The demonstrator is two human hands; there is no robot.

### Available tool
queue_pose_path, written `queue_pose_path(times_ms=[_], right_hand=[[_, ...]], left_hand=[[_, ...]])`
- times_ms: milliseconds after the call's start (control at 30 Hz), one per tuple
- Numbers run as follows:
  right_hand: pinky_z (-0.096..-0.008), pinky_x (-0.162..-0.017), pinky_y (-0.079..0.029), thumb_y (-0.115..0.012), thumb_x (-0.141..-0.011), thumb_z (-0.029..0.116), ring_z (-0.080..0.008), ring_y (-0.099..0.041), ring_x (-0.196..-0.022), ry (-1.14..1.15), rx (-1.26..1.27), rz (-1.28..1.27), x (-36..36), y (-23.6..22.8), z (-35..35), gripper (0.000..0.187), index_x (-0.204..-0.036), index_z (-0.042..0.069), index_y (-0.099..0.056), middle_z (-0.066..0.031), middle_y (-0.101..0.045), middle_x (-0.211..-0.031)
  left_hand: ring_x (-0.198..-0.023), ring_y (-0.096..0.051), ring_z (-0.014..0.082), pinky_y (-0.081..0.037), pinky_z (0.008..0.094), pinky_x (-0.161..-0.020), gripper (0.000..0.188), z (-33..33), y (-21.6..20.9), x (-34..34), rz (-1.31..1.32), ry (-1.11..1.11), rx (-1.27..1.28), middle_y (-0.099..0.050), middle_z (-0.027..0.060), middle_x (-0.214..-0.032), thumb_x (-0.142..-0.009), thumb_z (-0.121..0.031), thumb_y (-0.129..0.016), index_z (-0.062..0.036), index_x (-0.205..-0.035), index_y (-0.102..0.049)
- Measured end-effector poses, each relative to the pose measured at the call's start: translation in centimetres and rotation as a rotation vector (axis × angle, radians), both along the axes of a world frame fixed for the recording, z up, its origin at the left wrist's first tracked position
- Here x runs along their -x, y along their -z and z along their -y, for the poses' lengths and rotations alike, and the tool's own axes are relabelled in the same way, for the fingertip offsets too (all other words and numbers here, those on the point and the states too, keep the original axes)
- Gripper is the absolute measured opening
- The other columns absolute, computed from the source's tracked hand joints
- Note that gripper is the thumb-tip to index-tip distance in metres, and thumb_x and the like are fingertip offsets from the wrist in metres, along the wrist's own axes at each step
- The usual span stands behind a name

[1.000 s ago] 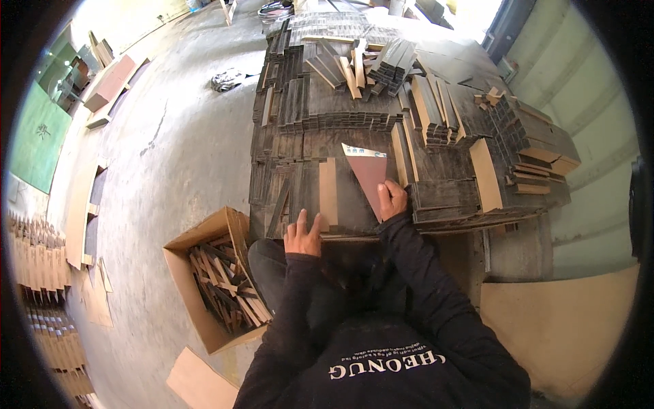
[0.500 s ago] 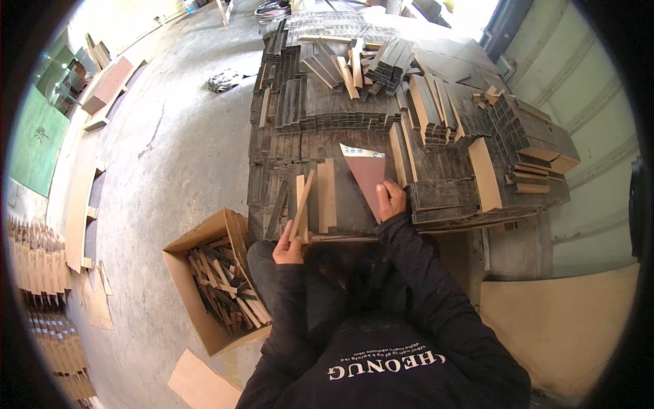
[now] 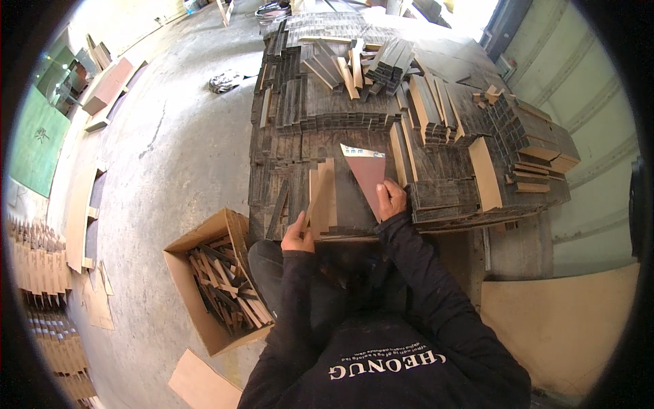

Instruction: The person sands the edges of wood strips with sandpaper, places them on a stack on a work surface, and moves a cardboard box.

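In my left hand (image 3: 298, 233), at the near edge of the work table, is a thin wooden strip (image 3: 319, 194), gripped near its lower end and tilted up to the right. It overlaps pale wooden strips (image 3: 330, 178) lying side by side on the table, and I cannot tell whether it touches them. My right hand (image 3: 390, 200) pinches a folded piece of sandpaper (image 3: 368, 178) between thumb and fingers. Its face is reddish brown, and a white printed backing shows at the top corner. The sandpaper lies over the dark table surface.
Rows of dark-edged strips (image 3: 334, 121) and a loose pile of strips (image 3: 390, 65) cover the table beyond my hands. More stacks (image 3: 538, 136) stand at the right. A cardboard box (image 3: 182, 290) of scrap strips sits on the floor at my left. A brown board (image 3: 558, 330) leans at lower right.
My left hand has moved right and slightly up, bringing the wooden strip over the pale strips. The right hand and the sandpaper have hardly moved.
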State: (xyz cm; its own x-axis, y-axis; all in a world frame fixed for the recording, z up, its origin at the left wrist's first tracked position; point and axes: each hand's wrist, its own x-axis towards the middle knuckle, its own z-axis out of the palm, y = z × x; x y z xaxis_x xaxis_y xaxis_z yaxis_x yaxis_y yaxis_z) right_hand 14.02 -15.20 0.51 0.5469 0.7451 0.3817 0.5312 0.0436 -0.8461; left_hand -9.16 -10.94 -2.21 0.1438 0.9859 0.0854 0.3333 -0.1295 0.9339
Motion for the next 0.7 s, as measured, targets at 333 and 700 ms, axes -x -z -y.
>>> queue_pose_path(times_ms=[333,700], right_hand=[[-0.0355,-0.051,-0.031,-0.047,-0.085,0.024,-0.0232,-0.037,-0.054,0.012,-0.089,-0.027,0.1,0.0,-0.2,0.030,-0.070,0.000,-0.043,-0.0132,-0.037,-0.061],[-0.0348,-0.053,-0.034,-0.047,-0.085,0.023,-0.0242,-0.041,-0.056,0.015,-0.037,-0.016,-0.1,-0.6,0.1,0.029,-0.071,-0.002,-0.044,-0.0140,-0.041,-0.063]], left_hand=[[-0.061,-0.043,0.0061,-0.038,0.0211,-0.054,0.030,1.0,2.7,1.6,0.388,-0.226,0.088,-0.050,-0.0002,-0.081,-0.087,-0.016,-0.052,-0.0017,-0.113,-0.055],[-0.068,-0.058,0.0328,-0.046,0.0385,-0.060,0.043,0.2,-1.1,0.9,-0.491,0.144,-0.121,-0.060,0.0173,-0.078,-0.083,-0.020,-0.054,-0.0194,-0.125,-0.045]])
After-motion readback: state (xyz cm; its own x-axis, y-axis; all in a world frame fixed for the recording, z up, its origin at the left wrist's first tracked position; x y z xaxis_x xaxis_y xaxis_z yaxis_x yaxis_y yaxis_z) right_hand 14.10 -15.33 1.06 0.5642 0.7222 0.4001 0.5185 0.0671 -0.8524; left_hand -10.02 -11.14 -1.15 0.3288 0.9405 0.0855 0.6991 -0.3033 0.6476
